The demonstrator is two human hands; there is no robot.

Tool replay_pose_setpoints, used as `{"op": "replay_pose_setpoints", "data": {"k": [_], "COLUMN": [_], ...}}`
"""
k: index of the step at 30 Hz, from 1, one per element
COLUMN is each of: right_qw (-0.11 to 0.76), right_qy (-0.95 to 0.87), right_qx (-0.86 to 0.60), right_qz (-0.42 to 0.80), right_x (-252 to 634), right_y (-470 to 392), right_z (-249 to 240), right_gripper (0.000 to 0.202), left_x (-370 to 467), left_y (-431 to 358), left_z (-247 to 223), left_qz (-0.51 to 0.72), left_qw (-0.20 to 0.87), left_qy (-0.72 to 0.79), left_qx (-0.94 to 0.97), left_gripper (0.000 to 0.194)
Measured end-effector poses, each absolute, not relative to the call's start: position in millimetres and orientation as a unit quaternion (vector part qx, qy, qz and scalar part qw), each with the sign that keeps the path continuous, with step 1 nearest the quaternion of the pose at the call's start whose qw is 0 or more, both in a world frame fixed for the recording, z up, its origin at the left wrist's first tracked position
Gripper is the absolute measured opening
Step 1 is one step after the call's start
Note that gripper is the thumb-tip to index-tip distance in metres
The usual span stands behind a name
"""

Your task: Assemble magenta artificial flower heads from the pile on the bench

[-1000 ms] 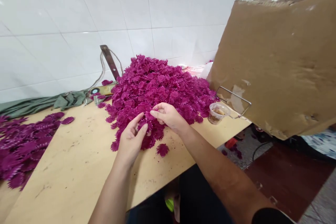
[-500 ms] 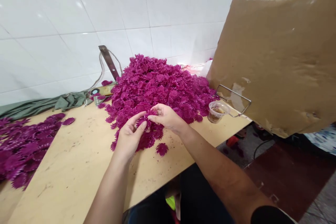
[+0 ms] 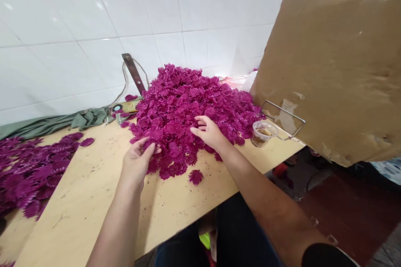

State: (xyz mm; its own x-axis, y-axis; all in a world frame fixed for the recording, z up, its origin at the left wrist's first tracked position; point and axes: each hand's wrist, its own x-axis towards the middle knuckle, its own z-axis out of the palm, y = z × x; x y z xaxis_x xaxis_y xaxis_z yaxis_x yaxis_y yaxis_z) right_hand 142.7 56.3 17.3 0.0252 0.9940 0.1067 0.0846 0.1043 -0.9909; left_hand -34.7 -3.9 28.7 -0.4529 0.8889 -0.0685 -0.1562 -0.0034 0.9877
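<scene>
A large heap of magenta artificial flower heads (image 3: 188, 100) with fringed petals rises on the pale wooden table (image 3: 103, 183). At the heap's front left, my left hand (image 3: 138, 160) is curled, with a magenta flower head (image 3: 148, 143) between its thumb and fingers. My right hand (image 3: 209, 132) hovers at the front of the heap, its thumb and fingers apart and nothing plainly held. One single flower head (image 3: 196, 177) lies by itself on the wood in front of the heap.
More magenta flower heads (image 3: 37, 171) spread at the left. A plastic cup of brown liquid (image 3: 262, 134) stands near the right edge, beside a wire frame (image 3: 283, 119) and a large cardboard sheet (image 3: 332, 62). Green cloth (image 3: 75, 120) lies along the tiled wall (image 3: 144, 4).
My hands were together on a flower head and have separated. The left moved left and the right moved up and right over the heap. The view shifted slightly.
</scene>
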Motion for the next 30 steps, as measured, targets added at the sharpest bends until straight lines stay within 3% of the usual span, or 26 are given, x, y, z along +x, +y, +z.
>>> {"op": "replay_pose_setpoints", "data": {"k": [2,5,8,12,17,20,30], "right_qw": [0.498,0.468,0.452,0.441,0.436,0.457,0.531], "right_qy": [-0.612,-0.691,-0.704,-0.661,-0.616,-0.581,-0.56], "right_qx": [-0.497,-0.428,-0.393,-0.387,-0.314,-0.324,-0.475], "right_qz": [0.361,0.345,0.381,0.467,0.576,0.59,0.422], "right_x": [138,124,111,104,104,106,101], "right_y": [48,33,23,22,30,35,71], "right_z": [20,23,23,21,19,15,18], "right_gripper": [0.037,0.026,0.023,0.026,0.01,0.01,0.012], "left_x": [-32,-25,-21,-17,-12,-10,-4], "left_y": [-3,-2,0,1,-2,-6,-10], "left_z": [26,21,17,14,13,13,17], "left_qz": [0.612,0.579,0.541,0.512,0.503,0.501,0.522], "left_qw": [0.414,0.402,0.391,0.37,0.378,0.409,0.405], "left_qy": [0.569,0.572,0.59,0.621,0.615,0.582,0.528], "left_qx": [0.361,0.42,0.453,0.463,0.476,0.492,0.534], "left_gripper": [0.046,0.032,0.026,0.038,0.047,0.049,0.034]}}
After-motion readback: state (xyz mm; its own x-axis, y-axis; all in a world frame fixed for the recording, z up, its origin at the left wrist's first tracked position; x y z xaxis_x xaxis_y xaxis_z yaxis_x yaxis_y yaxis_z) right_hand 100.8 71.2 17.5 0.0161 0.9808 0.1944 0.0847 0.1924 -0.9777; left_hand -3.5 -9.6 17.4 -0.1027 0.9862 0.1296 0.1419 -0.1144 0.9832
